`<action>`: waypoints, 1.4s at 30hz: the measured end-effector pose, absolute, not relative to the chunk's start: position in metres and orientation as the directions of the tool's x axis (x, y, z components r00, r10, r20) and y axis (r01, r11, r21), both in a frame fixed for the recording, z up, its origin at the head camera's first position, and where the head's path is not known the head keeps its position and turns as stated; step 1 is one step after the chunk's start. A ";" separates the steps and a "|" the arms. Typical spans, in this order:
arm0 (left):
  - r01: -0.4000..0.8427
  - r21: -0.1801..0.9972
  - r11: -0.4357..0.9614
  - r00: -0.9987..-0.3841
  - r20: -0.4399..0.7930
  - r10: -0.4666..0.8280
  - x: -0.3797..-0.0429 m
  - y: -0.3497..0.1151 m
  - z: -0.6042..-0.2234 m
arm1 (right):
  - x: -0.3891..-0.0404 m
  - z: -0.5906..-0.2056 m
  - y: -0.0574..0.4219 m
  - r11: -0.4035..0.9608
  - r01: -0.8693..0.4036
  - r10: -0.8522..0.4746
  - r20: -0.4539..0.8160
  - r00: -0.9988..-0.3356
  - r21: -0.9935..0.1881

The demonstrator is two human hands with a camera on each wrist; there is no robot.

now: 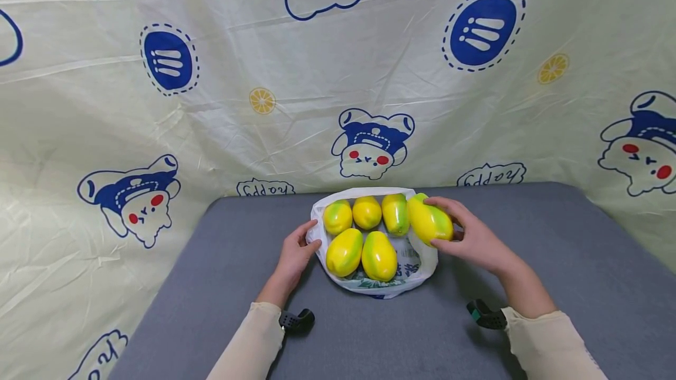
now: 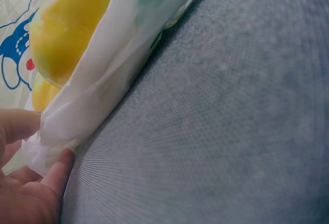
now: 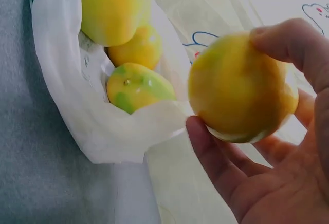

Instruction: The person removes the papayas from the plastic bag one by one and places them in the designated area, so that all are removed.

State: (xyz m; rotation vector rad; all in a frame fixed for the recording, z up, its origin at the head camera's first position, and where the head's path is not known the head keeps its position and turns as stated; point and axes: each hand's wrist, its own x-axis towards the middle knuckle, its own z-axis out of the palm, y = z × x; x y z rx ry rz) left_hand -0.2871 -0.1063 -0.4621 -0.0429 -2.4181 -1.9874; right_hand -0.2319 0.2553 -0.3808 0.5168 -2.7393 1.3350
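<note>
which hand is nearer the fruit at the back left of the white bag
Left. The left hand grips the white bag beside that back-left fruit; the right hand holds another fruit at the opposite side.

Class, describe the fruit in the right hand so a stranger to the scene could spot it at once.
On the grey table sits a wide-open white bag holding five yellow-green fruits. At the bag's right side in the head view, the right hand grips a sixth fruit. It alone is held; its five neighbours lie in the bag.
</note>
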 end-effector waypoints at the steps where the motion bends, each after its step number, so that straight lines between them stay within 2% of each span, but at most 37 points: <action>1: 0.028 0.981 0.194 -1.000 0.026 0.014 -0.287 -0.106 -0.462 | -0.232 -0.380 0.257 0.572 -0.316 -0.258 0.199 -0.945 -0.757; 17: 0.015 0.979 0.203 -1.000 0.013 0.011 -0.286 -0.107 -0.461 | -0.242 -0.398 0.280 0.643 -0.255 -0.082 0.267 -0.960 -0.722; 23: 0.008 0.981 0.195 -1.000 0.005 0.013 -0.286 -0.106 -0.461 | -0.245 -0.410 0.285 0.672 -0.267 -0.072 0.297 -0.952 -0.691; 42: -0.003 0.982 0.191 -1.000 -0.007 0.020 -0.288 -0.107 -0.462 | -0.251 -0.434 0.289 0.720 -0.224 -0.084 0.238 -0.968 -0.657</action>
